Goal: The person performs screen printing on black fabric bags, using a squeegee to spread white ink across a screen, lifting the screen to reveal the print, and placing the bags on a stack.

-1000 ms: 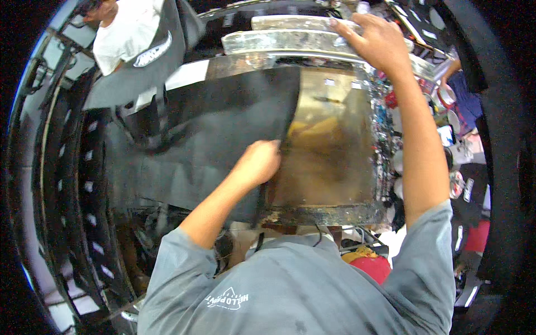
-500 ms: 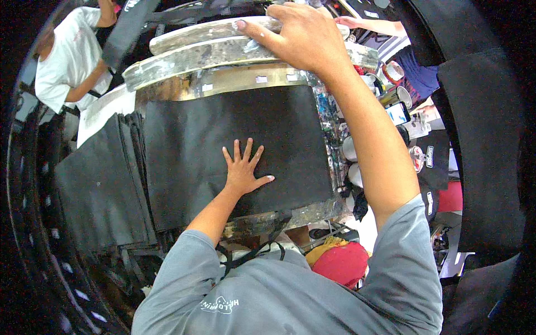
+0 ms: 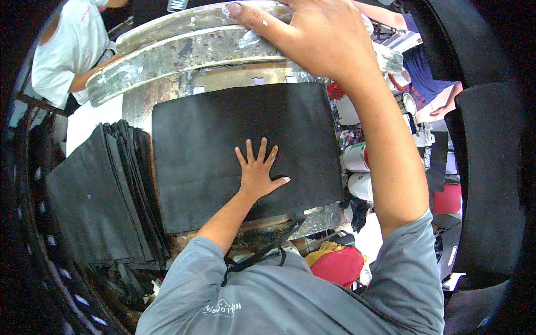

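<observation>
My left hand [image 3: 258, 174] lies flat with fingers spread on a black sheet of fabric-like material [image 3: 195, 145]. This sheet rests on a stained wooden board [image 3: 137, 109]. At the far side, my right hand [image 3: 329, 42] grips the raised, paint-smeared wooden frame [image 3: 173, 60], its thumb along the near face. The tips of its other fingers are out of sight. Left of the board hangs or lies a stack of similar black sheets [image 3: 92, 192], their edges fanned.
White tubs [image 3: 356, 158] and an open can [image 3: 406, 103] stand along the board's right side. A red round cushion [image 3: 336, 267] is near my body. A person in a white shirt [image 3: 70, 50] is at far left; another person's arm [image 3: 385, 15] shows at far right.
The wooden frame and my right hand appear higher and larger in view. My left hand stays flat on the sheet. The person in white has lowered an arm toward the frame.
</observation>
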Available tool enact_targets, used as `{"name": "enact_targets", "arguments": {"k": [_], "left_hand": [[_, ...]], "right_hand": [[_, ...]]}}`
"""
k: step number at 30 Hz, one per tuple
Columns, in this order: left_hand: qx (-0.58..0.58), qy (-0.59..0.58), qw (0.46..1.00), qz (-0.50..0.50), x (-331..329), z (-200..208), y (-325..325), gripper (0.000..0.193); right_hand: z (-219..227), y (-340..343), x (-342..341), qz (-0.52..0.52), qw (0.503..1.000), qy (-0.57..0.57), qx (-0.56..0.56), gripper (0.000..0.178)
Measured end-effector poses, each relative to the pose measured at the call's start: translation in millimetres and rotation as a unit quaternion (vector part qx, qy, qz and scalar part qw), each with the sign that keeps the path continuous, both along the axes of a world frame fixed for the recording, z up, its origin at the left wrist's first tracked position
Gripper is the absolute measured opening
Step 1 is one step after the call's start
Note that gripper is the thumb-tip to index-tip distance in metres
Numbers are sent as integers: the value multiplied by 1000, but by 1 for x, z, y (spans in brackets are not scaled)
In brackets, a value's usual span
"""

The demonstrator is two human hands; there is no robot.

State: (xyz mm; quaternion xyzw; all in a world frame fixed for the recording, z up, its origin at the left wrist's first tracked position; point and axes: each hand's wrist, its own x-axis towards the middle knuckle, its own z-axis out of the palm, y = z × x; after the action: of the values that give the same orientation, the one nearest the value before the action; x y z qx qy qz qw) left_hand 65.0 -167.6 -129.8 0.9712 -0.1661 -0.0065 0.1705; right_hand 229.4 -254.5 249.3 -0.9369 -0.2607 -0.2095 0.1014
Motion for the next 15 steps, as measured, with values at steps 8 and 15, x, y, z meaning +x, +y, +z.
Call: {"name": "enact_targets", "arguments": {"k": [8,15], "left_hand": [[-91,4,996,24,9,35,26,101],[-845,47,531,47,-55,203,157,106]], "right_hand": [[-9,-2,-6,18,1000,6,2,80],[-73,-26,-55,84,988,57,-116,63]]}}
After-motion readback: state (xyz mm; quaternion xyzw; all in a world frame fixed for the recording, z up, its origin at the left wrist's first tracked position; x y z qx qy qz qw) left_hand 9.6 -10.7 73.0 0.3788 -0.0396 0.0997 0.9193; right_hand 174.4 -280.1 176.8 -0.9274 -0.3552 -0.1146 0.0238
